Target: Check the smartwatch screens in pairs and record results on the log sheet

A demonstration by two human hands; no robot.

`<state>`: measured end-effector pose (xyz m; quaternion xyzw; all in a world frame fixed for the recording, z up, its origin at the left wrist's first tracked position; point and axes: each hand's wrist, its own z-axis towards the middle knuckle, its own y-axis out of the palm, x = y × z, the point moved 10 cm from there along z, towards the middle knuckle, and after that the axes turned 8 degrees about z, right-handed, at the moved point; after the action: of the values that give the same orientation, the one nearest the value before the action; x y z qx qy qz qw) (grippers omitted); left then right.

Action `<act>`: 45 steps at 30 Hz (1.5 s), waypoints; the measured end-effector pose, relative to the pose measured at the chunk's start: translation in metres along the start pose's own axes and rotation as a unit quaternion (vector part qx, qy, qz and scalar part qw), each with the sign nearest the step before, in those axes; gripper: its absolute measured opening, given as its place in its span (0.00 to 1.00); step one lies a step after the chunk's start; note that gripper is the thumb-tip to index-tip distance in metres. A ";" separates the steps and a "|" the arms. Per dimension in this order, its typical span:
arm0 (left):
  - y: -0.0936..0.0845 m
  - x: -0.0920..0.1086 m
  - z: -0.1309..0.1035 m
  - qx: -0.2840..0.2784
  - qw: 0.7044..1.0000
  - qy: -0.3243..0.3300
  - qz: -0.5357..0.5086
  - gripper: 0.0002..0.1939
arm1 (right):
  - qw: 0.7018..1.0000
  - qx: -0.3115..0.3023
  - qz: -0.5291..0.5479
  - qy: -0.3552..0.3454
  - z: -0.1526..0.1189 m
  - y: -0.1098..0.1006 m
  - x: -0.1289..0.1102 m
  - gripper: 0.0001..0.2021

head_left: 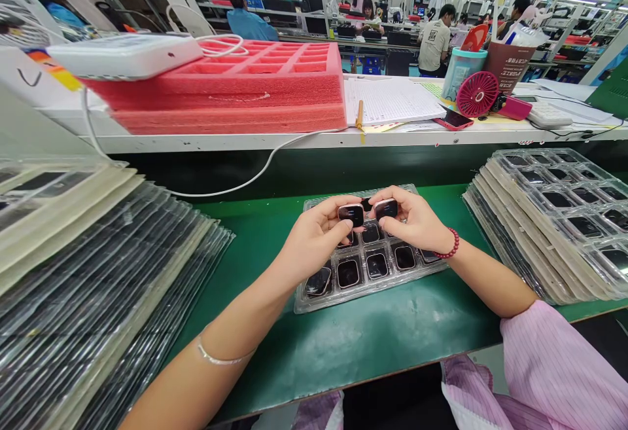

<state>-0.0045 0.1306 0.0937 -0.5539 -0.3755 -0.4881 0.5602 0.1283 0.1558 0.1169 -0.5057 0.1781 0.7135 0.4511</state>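
My left hand (326,230) pinches a small black smartwatch face (351,215) with rounded corners and a light rim. A matching smartwatch face (386,209) is held between the thumb and fingers of my right hand (411,219). Both are raised side by side, a short gap apart, over a clear plastic tray (338,297). Square pockets in the tray hold several more dark watch faces, such as one watch face (377,264) in the front row. At the tray's front left corner, another watch face (318,282) lies tilted. My hands cover part of the back rows.
Stacked trays (122,299) rise at the left, and another tray stack (549,220) with watch faces stands at the right. Behind, a shelf (294,141) carries red foam (230,103), papers (392,99), a phone (454,118) and a pink fan (477,94). A white cable (255,175) hangs down.
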 end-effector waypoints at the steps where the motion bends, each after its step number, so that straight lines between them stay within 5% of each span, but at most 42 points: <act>1: 0.000 -0.001 0.000 0.000 1.000 0.000 0.001 0.20 | 1.000 0.000 -0.009 -0.002 0.000 0.000 -0.001 0.14; 9: 0.000 -0.005 -0.001 -0.015 0.996 -0.046 -0.080 0.35 | 0.999 0.018 -0.001 0.026 0.000 -0.003 -0.003 0.15; 13: 0.019 0.007 -0.008 -0.137 0.958 -0.061 -0.245 0.30 | 0.986 0.017 0.131 0.101 0.000 -0.003 0.012 0.17; 17: 0.043 0.033 -0.039 -0.282 0.902 -0.045 -0.324 0.27 | 0.969 0.019 0.206 0.137 0.000 -0.001 0.022 0.18; 20: 0.054 0.043 -0.071 -0.313 0.884 -0.071 -0.340 0.27 | 0.964 0.017 0.217 0.151 -0.001 0.002 0.026 0.19; 26: 0.078 0.059 -0.123 -0.407 0.798 -0.141 -0.421 0.32 | 0.926 0.004 0.318 0.202 -0.009 0.014 0.036 0.19; 31: 0.079 0.051 -0.130 -0.422 0.817 -0.169 -0.354 0.33 | 0.880 -0.001 0.404 0.251 -0.012 0.022 0.046 0.20; 35: 0.063 0.051 -0.119 -0.350 0.879 -0.150 -0.288 0.34 | 0.858 -0.017 0.449 0.250 -0.016 0.031 0.027 0.15; 41: -0.013 0.040 -0.046 -0.046 0.977 -0.076 -0.192 0.29 | 0.809 -0.128 0.535 0.207 -0.049 0.069 -0.047 0.18; 45: -0.017 0.017 -0.013 -0.021 0.992 -0.070 -0.107 0.29 | 0.773 -0.196 0.560 0.224 -0.074 0.090 -0.064 0.25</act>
<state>-0.0187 0.1176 0.1127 -0.5545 -0.4606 -0.5134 0.4656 0.1012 0.0262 0.1234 -0.5391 0.3819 0.7262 -0.1902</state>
